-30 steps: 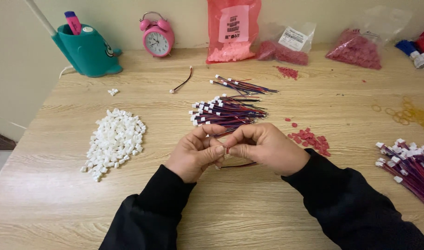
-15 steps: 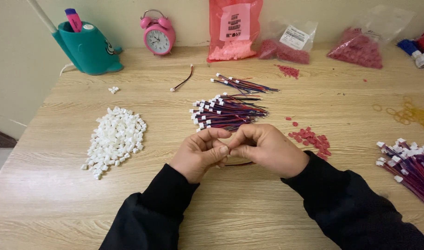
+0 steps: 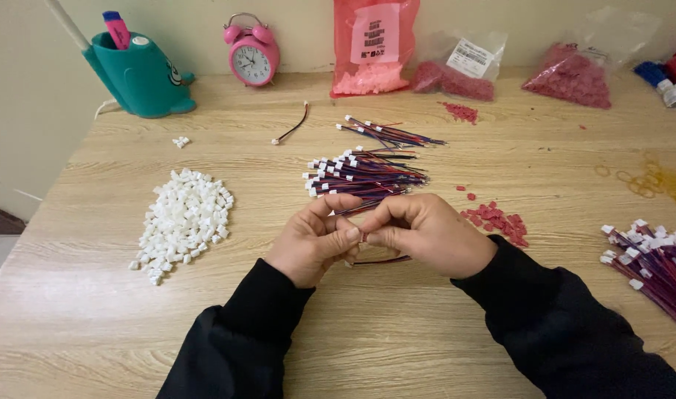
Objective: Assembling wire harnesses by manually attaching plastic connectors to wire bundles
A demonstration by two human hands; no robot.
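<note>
My left hand (image 3: pixel 316 240) and my right hand (image 3: pixel 426 235) meet at the fingertips over the middle of the wooden table (image 3: pixel 397 332). Together they pinch a short red and dark wire lead (image 3: pixel 382 259), whose loop hangs out below the fingers. What sits at its tip is hidden by my fingers. Just beyond my hands lies a bundle of wire leads with white plugs (image 3: pixel 364 175). A heap of small white plastic housings (image 3: pixel 183 222) lies to the left. A few small red pieces (image 3: pixel 500 219) lie right of my right hand.
A second wire bundle (image 3: pixel 386 133) and a single lead (image 3: pixel 293 129) lie farther back. More wire leads (image 3: pixel 659 262) are at the right edge. Along the wall stand a teal holder (image 3: pixel 138 74), a pink alarm clock (image 3: pixel 251 52) and bags of pink and red parts (image 3: pixel 373 48).
My hands stay in the same place. The fingertips have shifted slightly on the lead, and the wire loop below them shows more clearly.
</note>
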